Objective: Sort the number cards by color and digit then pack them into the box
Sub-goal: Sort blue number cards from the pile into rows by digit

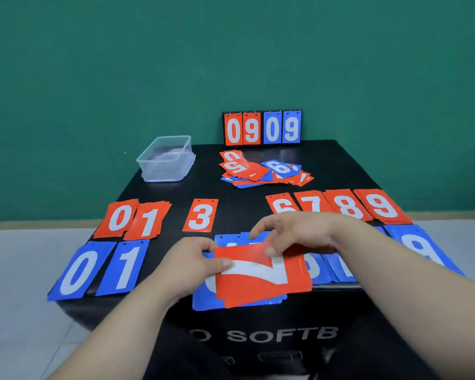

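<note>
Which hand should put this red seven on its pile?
Probably the right. The right hand pinches the red 7 card at its top edge, and the red 7 pile lies just beyond it; the left hand, gripping the card's left edge, would need to cross over.

At the far edge I read 0 9 0 9 on the flip scoreboard — two red digits, then two blue. The red cards in the middle row read 0, 1, 3, 6, 7, 8, 9. The blue cards in the near row show 0 and 1 at left, 9 at right. The held red card, turned sideways, carries a 7. On the loose pile I make out a red 5. The black case front says "O SOFTB" — cut off.
</note>
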